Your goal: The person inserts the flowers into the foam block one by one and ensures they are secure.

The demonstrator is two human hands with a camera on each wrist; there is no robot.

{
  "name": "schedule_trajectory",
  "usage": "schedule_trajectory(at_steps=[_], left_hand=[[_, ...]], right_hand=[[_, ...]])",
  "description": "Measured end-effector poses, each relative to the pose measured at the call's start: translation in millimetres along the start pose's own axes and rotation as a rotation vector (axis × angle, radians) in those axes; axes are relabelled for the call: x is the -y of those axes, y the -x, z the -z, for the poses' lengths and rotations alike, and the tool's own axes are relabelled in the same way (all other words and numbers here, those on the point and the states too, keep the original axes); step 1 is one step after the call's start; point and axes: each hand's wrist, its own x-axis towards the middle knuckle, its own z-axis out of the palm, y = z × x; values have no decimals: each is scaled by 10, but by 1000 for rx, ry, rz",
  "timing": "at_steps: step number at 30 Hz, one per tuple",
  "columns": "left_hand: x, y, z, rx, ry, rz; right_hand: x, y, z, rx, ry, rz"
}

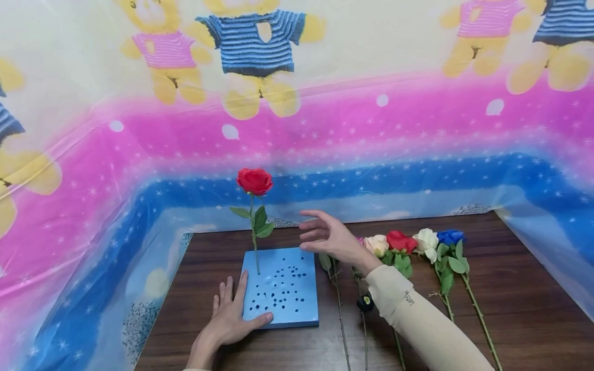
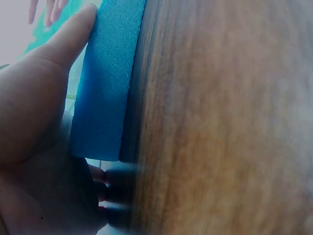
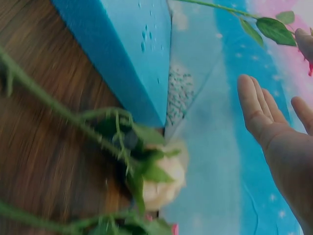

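A red artificial rose [image 1: 254, 181] stands nearly upright, its stem in a hole near the back left of a blue foam board [image 1: 307, 311]. My left hand [image 1: 232, 312] rests at the board's front left corner, the thumb on the front edge and the other fingers spread along the left side. In the left wrist view the thumb [image 2: 73, 36] lies along the board's edge. Above the board's back right corner, my right hand [image 1: 336, 239] is in the air, fingers extended and holding nothing. The right wrist view shows this hand [image 3: 286, 152] apart from the board.
Right of the board, several long-stemmed roses lie on the brown wooden table [image 1: 524, 299]: a cream one [image 1: 377, 245], a red one [image 1: 401, 241], a white one [image 1: 426, 242] and a blue one [image 1: 451, 237]. A patterned cloth [image 1: 348, 134] hangs behind the table.
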Motion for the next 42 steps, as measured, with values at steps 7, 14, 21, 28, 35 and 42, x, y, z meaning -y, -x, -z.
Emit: schedule_trajectory(at_steps=[7, 14, 21, 28, 35, 42], left_hand=[[-10, -2, 4, 5, 13, -12], [-21, -16, 0, 6, 1, -9], [-34, -36, -14, 6, -8, -15], [-37, -37, 6, 4, -13, -6], [-12, -43, 2, 23, 0, -7], [-29, -36, 12, 30, 7, -15]], right_hand=[[-17, 252, 249, -47, 33, -23], [26, 466, 491, -108, 96, -49], [16, 705, 740, -158, 85, -51], [-33, 936, 968, -178, 78, -22], [1, 1214, 1184, -210, 115, -39], [24, 1483, 1425, -242, 78, -54]])
